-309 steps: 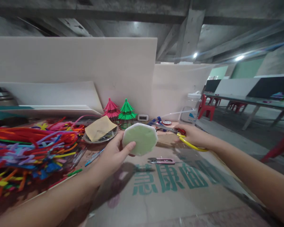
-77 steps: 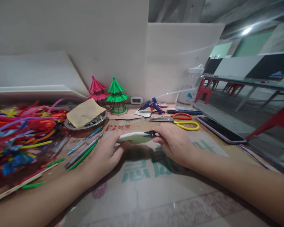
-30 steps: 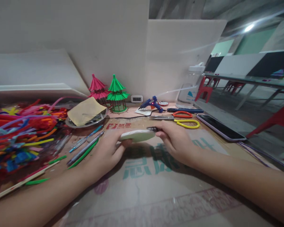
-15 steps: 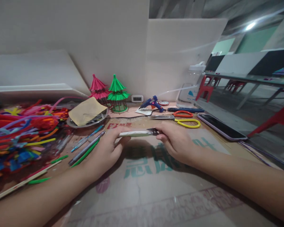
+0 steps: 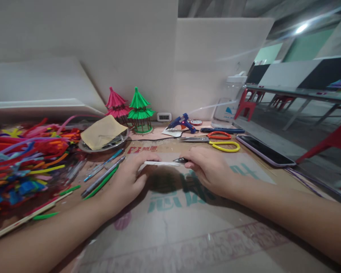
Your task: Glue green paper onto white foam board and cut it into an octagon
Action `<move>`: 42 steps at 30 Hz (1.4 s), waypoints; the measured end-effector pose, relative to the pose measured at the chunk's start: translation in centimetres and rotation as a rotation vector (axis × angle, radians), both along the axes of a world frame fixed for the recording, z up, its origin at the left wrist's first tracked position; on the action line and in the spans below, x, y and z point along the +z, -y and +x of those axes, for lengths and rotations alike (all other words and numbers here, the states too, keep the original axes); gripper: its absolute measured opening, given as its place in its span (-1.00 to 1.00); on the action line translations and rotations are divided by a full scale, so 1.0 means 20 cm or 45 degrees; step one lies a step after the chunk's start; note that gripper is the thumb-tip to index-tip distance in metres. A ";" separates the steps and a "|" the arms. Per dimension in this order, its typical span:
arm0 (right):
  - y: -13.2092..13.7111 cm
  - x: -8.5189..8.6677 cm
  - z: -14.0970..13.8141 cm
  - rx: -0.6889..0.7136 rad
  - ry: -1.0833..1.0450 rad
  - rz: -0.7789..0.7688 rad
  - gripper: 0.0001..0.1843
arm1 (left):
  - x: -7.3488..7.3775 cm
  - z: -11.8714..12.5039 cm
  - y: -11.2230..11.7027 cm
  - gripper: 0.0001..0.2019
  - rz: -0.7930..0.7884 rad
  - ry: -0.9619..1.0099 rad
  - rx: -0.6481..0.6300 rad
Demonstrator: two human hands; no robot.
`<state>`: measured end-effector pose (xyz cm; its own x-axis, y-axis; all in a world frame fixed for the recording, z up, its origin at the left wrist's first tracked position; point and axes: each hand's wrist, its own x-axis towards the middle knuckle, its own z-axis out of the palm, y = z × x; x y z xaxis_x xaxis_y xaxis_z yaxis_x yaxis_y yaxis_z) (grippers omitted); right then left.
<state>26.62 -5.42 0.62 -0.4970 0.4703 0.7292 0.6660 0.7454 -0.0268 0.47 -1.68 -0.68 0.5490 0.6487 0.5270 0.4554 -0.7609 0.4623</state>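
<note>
My left hand (image 5: 133, 172) and my right hand (image 5: 211, 167) hold a thin, flat white piece with a dark end (image 5: 162, 163) between them, above the cardboard (image 5: 182, 231). It shows nearly edge-on, so its kind cannot be made out. The left fingers and thumb pinch its white end. My right hand is closed at the dark end. To the left of my left hand lie a grey pen (image 5: 104, 176) and a green pipe cleaner (image 5: 102, 184). Beyond my right hand rest scissors (image 5: 208, 141) with one red and one yellow handle.
Colourful pipe cleaners (image 5: 25, 163) heap up at the left, near a paper-topped dish (image 5: 85, 146). Pink (image 5: 115, 100) and green (image 5: 140, 104) pagoda models stand behind. A blue glue gun (image 5: 184, 122), a bottle (image 5: 227, 102) and a phone (image 5: 264, 149) line the back and right.
The flat piece has tilted from showing some of its white face to nearly edge-on. Both hands stay closed on it in about the same place; the view has shifted slightly.
</note>
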 end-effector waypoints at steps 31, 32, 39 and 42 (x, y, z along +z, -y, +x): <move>-0.01 -0.02 0.01 -0.001 -0.099 -0.049 -0.65 | 0.02 0.02 0.00 -0.84 -0.076 0.065 0.072; -0.01 -0.02 0.01 0.000 -0.089 -0.050 -0.64 | 0.01 0.02 0.00 -0.84 -0.077 0.067 0.076; 0.01 0.00 0.00 0.015 0.012 -0.003 -0.61 | 0.00 0.01 0.00 -0.75 -0.046 -0.003 0.000; 0.02 0.01 -0.01 0.044 0.035 -0.028 -0.59 | 0.00 0.00 0.00 -0.71 -0.016 -0.032 -0.017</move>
<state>26.45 -5.82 0.72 -0.5331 0.4683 0.7046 0.6406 0.7675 -0.0254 0.56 -1.66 -0.63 0.5705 0.6478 0.5049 0.4571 -0.7611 0.4601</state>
